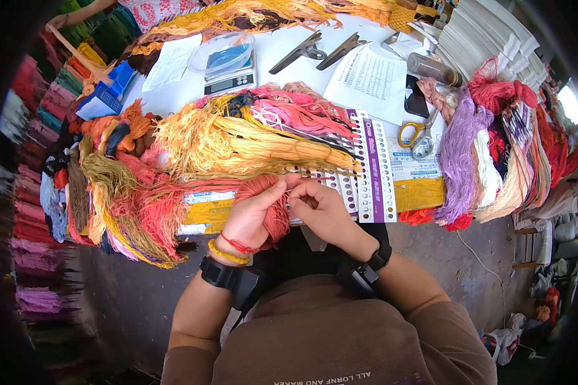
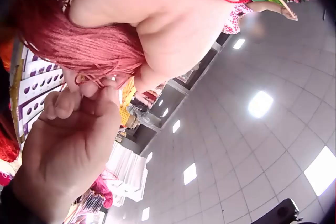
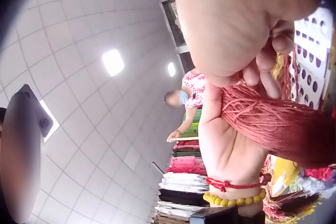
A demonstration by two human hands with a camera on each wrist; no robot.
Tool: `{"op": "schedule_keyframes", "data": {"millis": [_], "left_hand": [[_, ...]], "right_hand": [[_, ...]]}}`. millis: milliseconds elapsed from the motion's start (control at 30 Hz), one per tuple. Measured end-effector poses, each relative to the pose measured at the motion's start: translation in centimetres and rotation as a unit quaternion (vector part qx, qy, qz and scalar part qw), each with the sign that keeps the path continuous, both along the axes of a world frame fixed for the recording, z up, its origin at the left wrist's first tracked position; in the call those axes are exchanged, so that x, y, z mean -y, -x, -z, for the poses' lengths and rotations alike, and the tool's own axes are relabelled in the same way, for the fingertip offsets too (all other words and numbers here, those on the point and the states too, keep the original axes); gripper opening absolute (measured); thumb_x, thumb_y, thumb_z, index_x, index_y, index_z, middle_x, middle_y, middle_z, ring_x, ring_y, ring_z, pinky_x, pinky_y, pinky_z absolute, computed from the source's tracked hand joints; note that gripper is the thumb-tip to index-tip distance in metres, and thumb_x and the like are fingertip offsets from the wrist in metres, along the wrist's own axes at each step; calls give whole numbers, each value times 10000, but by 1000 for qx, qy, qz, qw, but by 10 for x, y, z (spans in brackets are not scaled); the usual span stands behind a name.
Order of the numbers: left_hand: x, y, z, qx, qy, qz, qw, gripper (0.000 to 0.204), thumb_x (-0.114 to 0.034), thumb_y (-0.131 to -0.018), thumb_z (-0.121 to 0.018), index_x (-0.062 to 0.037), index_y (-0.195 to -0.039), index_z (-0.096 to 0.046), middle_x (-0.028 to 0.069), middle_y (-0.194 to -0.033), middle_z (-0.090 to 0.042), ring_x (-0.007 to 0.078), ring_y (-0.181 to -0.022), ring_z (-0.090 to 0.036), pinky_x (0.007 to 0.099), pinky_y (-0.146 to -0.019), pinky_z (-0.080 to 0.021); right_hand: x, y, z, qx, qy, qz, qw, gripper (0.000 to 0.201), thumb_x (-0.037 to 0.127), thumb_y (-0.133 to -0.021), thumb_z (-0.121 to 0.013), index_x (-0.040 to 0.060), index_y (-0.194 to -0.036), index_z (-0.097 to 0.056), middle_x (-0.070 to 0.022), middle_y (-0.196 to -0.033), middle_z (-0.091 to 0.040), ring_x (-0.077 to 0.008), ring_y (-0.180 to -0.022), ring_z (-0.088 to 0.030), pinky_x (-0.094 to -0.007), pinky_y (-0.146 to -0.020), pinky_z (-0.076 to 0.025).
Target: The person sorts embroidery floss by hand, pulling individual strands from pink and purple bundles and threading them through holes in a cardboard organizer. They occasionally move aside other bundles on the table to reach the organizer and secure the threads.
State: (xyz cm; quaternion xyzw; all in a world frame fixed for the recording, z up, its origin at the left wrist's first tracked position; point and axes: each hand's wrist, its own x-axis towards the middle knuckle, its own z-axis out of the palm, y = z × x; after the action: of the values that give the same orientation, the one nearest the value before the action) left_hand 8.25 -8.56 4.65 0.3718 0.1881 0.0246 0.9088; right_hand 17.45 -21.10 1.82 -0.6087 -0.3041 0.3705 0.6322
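A hank of coral-red embroidery thread [image 1: 277,221] lies in my left hand [image 1: 250,215], which grips it with the thumb along its upper end. My right hand [image 1: 327,212] meets it there, its curled fingers pinching strands at the end of the hank. In the left wrist view the coral thread [image 2: 89,45] fans out below the left palm, with loose loops at the right fingertips. The right wrist view shows the hank [image 3: 257,121] running across the left palm; the right hand partly covers its gathered end. White and purple punched thread cards [image 1: 374,170] lie just beyond the hands.
Yellow-orange thread [image 1: 237,138] and mixed hanks heap over the table's front edge. Scissors [image 1: 419,138], printed sheets [image 1: 369,80], two large black clips [image 1: 298,52] and a scale [image 1: 231,80] lie behind. Lilac thread [image 1: 462,154] hangs at the right. Another person's arm [image 1: 83,14] shows far left.
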Motion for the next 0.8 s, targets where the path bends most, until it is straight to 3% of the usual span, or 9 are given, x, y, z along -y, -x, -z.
{"op": "schedule_keyframes", "data": {"millis": [200, 267, 300, 500, 567, 600, 700, 767, 800], "left_hand": [[2, 2, -2, 15, -65, -37, 997, 299, -78, -855, -530, 21, -1136, -518, 85, -987, -591, 155, -897, -563, 301, -825, -439], [0, 3, -1, 7, -78, -32, 996, 299, -103, -863, -523, 19, -1136, -518, 21, -791, -562, 109, -741, -529, 280, -748, -433], [-1, 4, 1, 7, -77, -33, 996, 299, -103, -863, -523, 19, -1136, -518, 21, -791, -562, 109, -741, -529, 280, -748, -433], [-15, 19, 8, -12, -33, 31, 999, 287, -209, -886, -505, -5, -1082, -556, -59, -610, -376, 48, -567, -373, 242, -615, -390], [-23, 29, 14, 27, 20, 64, 997, 249, -226, -890, -499, -23, -1007, -583, -63, -570, -323, 48, -509, -308, 231, -562, -346], [-25, 34, 12, 18, 26, 31, 999, 226, -234, -897, -488, -34, -914, -591, -71, -550, -314, 40, -480, -285, 204, -528, -317], [-49, 56, 16, 47, 84, -54, 994, 224, -234, -901, -483, -37, -877, -586, -80, -539, -304, 28, -453, -259, 172, -464, -277], [-75, 81, 20, 53, 50, -152, 986, 212, -218, -902, -480, -34, -863, -579, -85, -520, -279, 18, -426, -230, 153, -406, -225], [-92, 96, 21, 58, 86, -194, 976, 200, -205, -900, -482, -31, -875, -577, -84, -514, -271, 18, -416, -224, 155, -392, -219]], "right_hand": [[1, -1, 0, 20, 5, 7, 1000, 53, 36, -833, -529, -8, -860, -539, -25, -788, -586, -65, -731, -571, -206, -635, -457], [0, 0, 5, -31, -59, 33, 997, 56, 65, -817, -545, 9, -811, -541, -2, -712, -562, -39, -587, -485, -190, -529, -392], [0, 0, 2, -31, -59, 33, 997, 56, 65, -817, -545, 9, -811, -541, -2, -712, -562, -39, -587, -485, -190, -529, -392], [7, -11, -6, -72, -125, 51, 988, 24, 27, -789, -535, 8, -803, -534, -78, -913, -568, -64, -564, -465, -207, -528, -390], [13, -19, -19, -319, -213, -14, 923, 60, 65, -790, -504, 36, -826, -542, -99, -959, -568, -100, -586, -507, -201, -519, -365], [17, -21, -30, -388, -218, -1, 896, 75, 107, -801, -489, 43, -795, -527, -67, -835, -542, -103, -533, -463, -212, -487, -355], [49, -51, -35, -437, -296, -102, 843, 57, 95, -790, -477, 51, -820, -498, -51, -759, -523, -112, -506, -410, -205, -483, -353], [87, -84, -42, -297, -176, -17, 938, 67, 115, -805, -476, 67, -847, -496, -10, -681, -472, -91, -504, -382, -199, -463, -328], [113, -112, -30, -158, -159, 66, 972, 95, 150, -842, -455, 70, -835, -506, 14, -655, -438, -72, -513, -379, -196, -453, -320]]}}
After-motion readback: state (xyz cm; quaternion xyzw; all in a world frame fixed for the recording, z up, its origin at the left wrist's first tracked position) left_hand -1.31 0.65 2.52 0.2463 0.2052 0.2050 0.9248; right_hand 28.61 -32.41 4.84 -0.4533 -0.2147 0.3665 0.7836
